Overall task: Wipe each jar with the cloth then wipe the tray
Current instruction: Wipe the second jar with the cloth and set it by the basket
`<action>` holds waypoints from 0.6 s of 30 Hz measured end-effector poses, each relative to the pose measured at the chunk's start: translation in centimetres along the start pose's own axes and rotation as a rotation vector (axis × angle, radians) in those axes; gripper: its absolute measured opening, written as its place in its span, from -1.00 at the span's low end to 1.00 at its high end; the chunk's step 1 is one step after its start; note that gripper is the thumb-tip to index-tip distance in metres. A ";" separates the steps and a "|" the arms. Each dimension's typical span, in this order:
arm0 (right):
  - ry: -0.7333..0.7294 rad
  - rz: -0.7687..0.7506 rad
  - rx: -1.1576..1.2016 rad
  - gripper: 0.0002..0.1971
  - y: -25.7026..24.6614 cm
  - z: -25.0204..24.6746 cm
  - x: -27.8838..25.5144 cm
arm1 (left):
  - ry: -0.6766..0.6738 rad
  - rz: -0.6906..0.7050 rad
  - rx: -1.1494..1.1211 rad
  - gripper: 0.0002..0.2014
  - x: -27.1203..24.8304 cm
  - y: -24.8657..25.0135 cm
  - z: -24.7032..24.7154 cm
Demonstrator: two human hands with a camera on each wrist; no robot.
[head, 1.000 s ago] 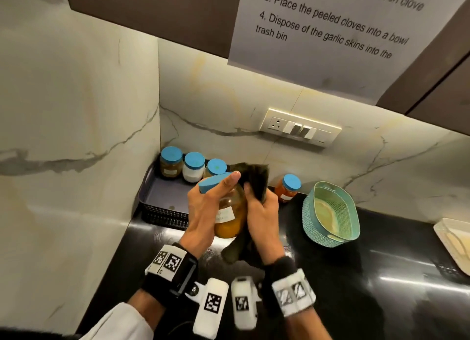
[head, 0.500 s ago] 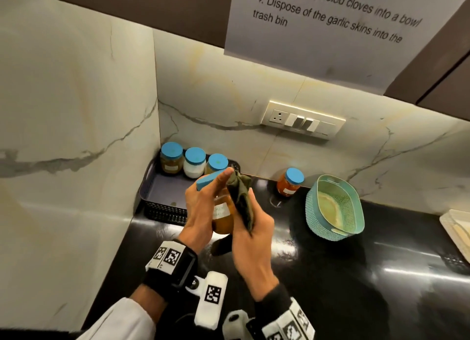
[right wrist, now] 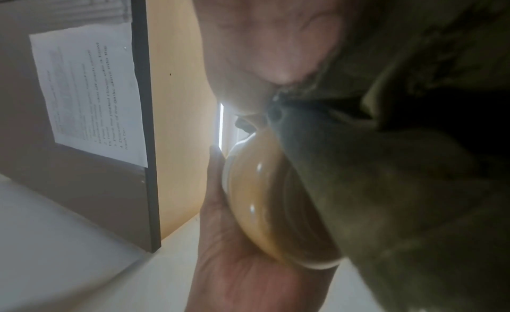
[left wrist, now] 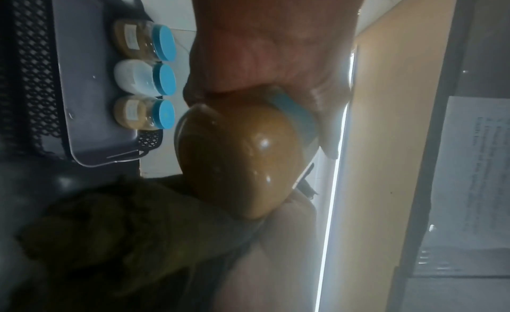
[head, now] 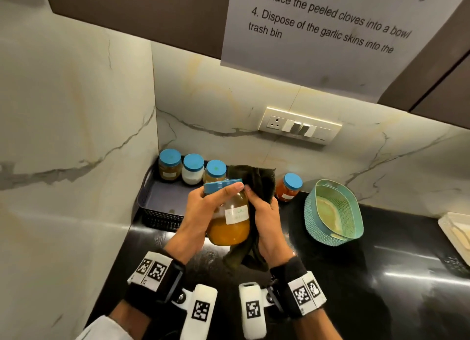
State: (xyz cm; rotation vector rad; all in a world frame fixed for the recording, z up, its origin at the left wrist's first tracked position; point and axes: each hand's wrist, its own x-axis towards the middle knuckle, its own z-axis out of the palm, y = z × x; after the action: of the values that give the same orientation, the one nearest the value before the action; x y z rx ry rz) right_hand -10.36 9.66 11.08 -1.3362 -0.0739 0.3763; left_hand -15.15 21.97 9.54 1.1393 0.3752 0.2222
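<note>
My left hand (head: pixel 203 210) grips a large amber jar (head: pixel 230 222) with a blue lid (head: pixel 222 185) and a white label, held above the black counter. In the left wrist view the amber jar (left wrist: pixel 242 161) fills the middle under my palm. My right hand (head: pixel 265 217) holds a dark green cloth (head: pixel 254 179) pressed against the jar's right side; the cloth (right wrist: pixel 400 185) covers the jar (right wrist: pixel 265 199) in the right wrist view. Three small blue-lidded jars (head: pixel 192 168) stand at the back of the dark tray (head: pixel 162 199). A red-filled jar (head: pixel 288 187) stands on the counter beside the tray.
A teal basket (head: pixel 333 212) sits on the counter to the right, and a white tray edge (head: pixel 457 227) shows at far right. Marble walls close in the corner on the left and behind. A wall socket plate (head: pixel 300 126) and a paper notice (head: pixel 330 34) hang above.
The right hand has swung back behind the jar's right side, lifting the cloth above the lid. The jar stays in the left hand's grip and is tilted a little more upright.
</note>
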 end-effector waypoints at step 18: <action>0.020 -0.370 -0.175 -0.52 2.1 1.3 -3.7 | 0.205 0.029 -0.194 -0.43 1.6 -0.3 0.9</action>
State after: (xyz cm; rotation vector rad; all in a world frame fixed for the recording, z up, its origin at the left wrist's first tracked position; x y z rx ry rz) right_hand -14.61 10.10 9.98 -1.4640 -0.3390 0.0436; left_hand -13.36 21.66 9.29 0.9341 0.5073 0.3948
